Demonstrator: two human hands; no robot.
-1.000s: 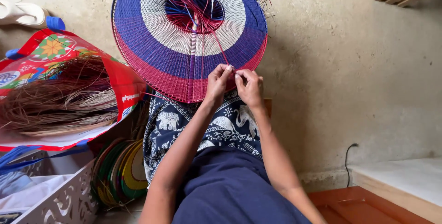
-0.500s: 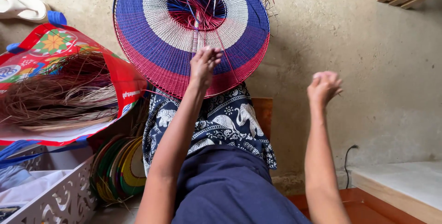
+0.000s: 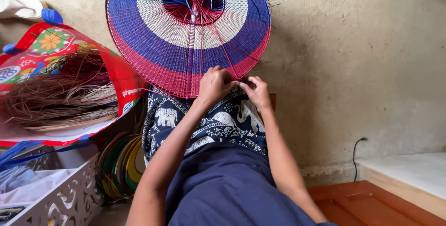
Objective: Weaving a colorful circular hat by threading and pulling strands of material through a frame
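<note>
A round woven disc point(image 3: 186, 35) with blue, white and red rings stands on my lap, loose strands sticking out of its centre. My left hand point(image 3: 214, 85) grips the disc's lower red rim. My right hand point(image 3: 255, 91) is just beside it at the same rim, fingers pinched on a thin red strand. Both hands nearly touch. My legs are covered by a dark blue cloth with white elephant print point(image 3: 204, 119).
A red patterned bag point(image 3: 55, 49) full of dry brown fibre lies at the left. Below it are a white cut-out basket point(image 3: 60, 198) and a stack of coloured woven rings point(image 3: 121, 165). A concrete wall point(image 3: 353, 68) and a black cable point(image 3: 355, 149) are at the right.
My right hand, raised out to the right half a second ago, has come back down to the disc's rim beside my left hand. The view has shifted slightly.
</note>
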